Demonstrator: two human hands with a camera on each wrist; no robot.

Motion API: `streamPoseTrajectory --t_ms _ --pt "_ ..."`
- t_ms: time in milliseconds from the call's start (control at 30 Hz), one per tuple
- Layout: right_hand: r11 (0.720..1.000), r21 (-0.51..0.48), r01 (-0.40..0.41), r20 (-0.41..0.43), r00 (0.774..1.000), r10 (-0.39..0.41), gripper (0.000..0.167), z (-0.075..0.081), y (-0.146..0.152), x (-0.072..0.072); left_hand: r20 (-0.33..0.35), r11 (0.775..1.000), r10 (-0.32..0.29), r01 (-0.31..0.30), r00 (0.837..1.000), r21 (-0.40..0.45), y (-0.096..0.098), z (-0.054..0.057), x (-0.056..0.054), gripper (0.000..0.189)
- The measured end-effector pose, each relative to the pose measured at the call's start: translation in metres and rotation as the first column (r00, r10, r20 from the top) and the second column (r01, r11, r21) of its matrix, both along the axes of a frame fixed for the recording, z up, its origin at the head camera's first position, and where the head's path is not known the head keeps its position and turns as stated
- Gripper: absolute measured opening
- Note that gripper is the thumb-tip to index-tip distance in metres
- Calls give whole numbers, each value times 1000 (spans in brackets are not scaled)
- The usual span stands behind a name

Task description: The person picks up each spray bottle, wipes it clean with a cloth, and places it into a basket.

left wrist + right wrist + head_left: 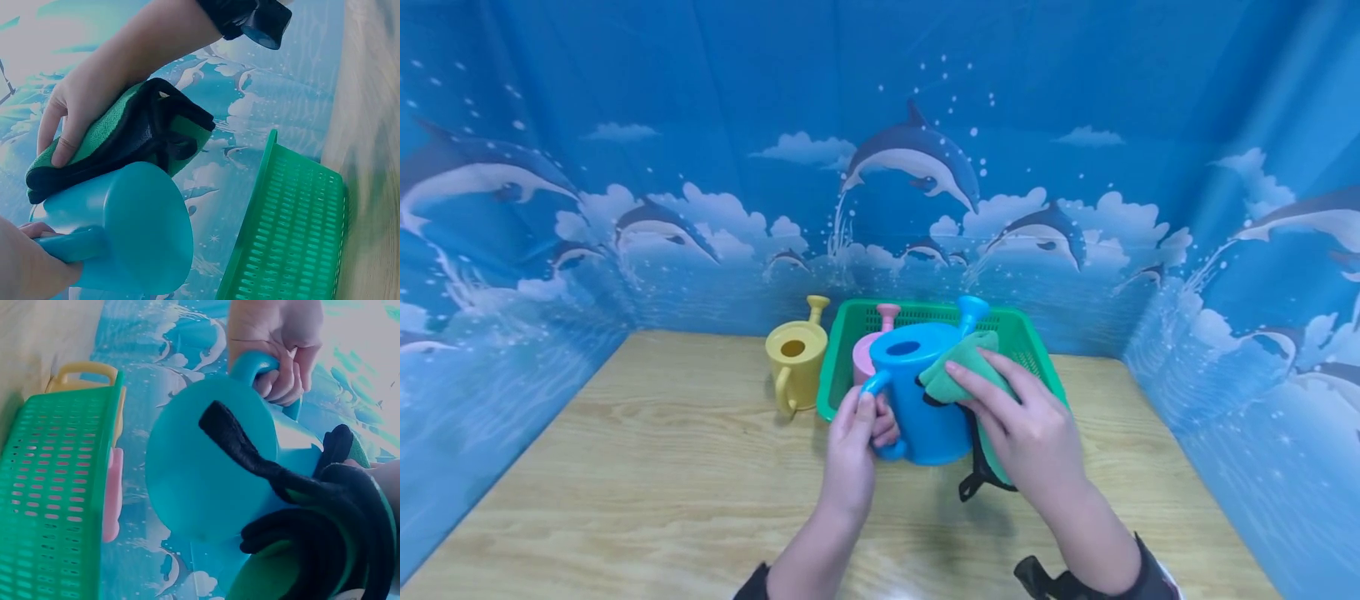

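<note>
We are holding up a blue, rounded plastic watering can point(931, 429) before a green, slotted plastic basket point(1049, 367), its base off the wood-grain table point(662, 475); our left hand point(853, 425) is gripping the looped blue handle point(877, 383); our right hand point(1037, 429) is grasping a folded green cloth with black edging point(962, 371) and pressing it on the can's side, below the flared blue spout point(972, 310).

We are, we judge, wiping the can; to do this well, we should be keeping the handle grip firm so that the body does not twist under the pressure; we should also be laying the cloth flat, turning the can to bring up fresh surface, and tucking in the dangling black loop point(231, 434) lest it catch.

Much is escaping us: the cloth and right hand are covering part of the can's side, so we cannot tell whether marks lie beneath; in the right wrist view, the loop is crossing the base, and we cannot tell whether it touches; the pink plastic watering can point(862, 360) in the basket is mostly hidden behind the blue one; the yellow plastic watering can point(803, 371) is standing left of the basket; both forearms are running out of frame.
</note>
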State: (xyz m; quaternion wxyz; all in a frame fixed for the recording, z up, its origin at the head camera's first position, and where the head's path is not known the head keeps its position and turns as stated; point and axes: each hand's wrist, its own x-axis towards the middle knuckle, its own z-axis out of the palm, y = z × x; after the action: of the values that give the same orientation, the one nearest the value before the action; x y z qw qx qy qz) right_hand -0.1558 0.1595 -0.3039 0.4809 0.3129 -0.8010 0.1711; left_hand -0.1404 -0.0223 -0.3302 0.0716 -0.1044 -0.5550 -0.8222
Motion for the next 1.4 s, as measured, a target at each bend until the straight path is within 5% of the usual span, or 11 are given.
streamPoseTrajectory --t_ms 433,700,967,1400 --pt "999 35 -15 0 1000 15 34 -16 2 9 9 986 2 -3 1000 169 -5 0 -6 28" --pt "997 56 -60 47 997 58 34 -35 9 14 41 981 5 -13 999 193 -9 0 -9 30" --pt "996 18 -88 4 996 88 32 -47 12 13 21 981 43 -46 999 188 -11 -1 -10 33" --pt "995 -60 -75 56 995 78 32 -28 2 7 2 995 23 -23 1000 102 -11 -4 -7 33"
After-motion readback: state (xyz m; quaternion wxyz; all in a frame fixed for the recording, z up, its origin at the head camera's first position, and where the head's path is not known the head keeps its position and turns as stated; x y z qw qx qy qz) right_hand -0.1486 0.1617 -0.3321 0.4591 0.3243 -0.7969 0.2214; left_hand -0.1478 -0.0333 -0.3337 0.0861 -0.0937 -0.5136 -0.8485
